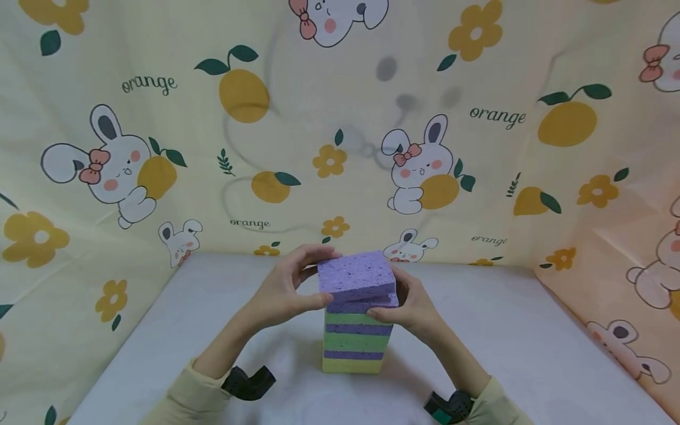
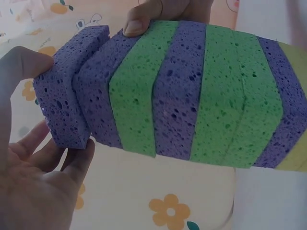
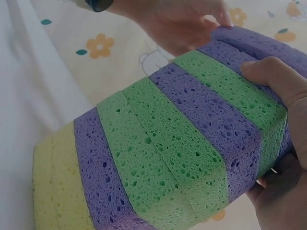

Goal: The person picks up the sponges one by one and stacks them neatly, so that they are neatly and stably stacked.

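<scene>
A tall stack of porous sponges (image 1: 353, 341) stands upright on the table, banded purple and green with yellow (image 3: 60, 177) at its base. My left hand (image 1: 281, 293) pinches the topmost purple sponge (image 1: 357, 275), thumb at the near edge and fingers at the far side. That sponge sits slightly tilted, with a narrow gap under part of it in the left wrist view. On the other side, my right hand (image 1: 417, 305) grips the upper layers just below, its thumb pressing on the near face by a green sponge (image 3: 216, 79). Its fingers are partly hidden behind the stack.
The white table (image 1: 223, 348) spreads around the stack. Behind it and along both sides hangs a cream cloth (image 1: 329, 94) printed with rabbits, oranges and flowers. A black wrist device (image 1: 248, 383) sits at the left sleeve, another black device (image 1: 450, 407) at the right.
</scene>
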`<state>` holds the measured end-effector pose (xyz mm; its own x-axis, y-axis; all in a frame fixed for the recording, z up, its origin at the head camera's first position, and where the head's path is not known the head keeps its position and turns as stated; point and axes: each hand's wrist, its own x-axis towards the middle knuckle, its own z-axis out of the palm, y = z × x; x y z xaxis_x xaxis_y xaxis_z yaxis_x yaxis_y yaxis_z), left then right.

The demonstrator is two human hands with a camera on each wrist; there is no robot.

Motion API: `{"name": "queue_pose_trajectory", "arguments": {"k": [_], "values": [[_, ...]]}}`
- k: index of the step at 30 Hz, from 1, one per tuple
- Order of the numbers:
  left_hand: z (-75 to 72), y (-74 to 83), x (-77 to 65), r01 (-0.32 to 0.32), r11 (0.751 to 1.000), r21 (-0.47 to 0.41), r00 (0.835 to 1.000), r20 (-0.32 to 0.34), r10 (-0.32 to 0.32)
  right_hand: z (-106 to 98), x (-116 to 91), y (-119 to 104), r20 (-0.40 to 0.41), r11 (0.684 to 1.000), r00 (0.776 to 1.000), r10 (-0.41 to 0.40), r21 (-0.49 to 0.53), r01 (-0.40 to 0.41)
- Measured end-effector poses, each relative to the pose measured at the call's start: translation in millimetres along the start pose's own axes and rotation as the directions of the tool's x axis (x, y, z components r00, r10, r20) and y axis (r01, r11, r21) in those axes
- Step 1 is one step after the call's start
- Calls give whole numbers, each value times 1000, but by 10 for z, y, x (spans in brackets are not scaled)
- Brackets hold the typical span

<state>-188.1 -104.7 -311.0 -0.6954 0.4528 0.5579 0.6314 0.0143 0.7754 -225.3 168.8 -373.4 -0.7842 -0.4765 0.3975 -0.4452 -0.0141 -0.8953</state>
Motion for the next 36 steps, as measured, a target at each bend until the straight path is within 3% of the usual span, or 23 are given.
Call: {"name": "queue_pose_trajectory", "arguments": {"k": [8,15,22,30,36], "values": [[61,33,102,33,998,45,998,42,-35,1,-17,21,-14,1000,1000,19,-2,-19],[5,-278,137,42,997,61,997,61,-45,22,-9,11,-22,1000,1000,20,3,-20],[-35,-329,139,58,996,75,993,101,-65,22,10,4,-23,1000,1000,4,15,-4],[25,-306,97,21,994,104,996,84,-30,17,-16,-14,-36,1000,999,20,0,-20],[57,-283,-31,59,982,181,998,0,-60,17,-34,-34,-51,990,999,14,-138,-21]]}}
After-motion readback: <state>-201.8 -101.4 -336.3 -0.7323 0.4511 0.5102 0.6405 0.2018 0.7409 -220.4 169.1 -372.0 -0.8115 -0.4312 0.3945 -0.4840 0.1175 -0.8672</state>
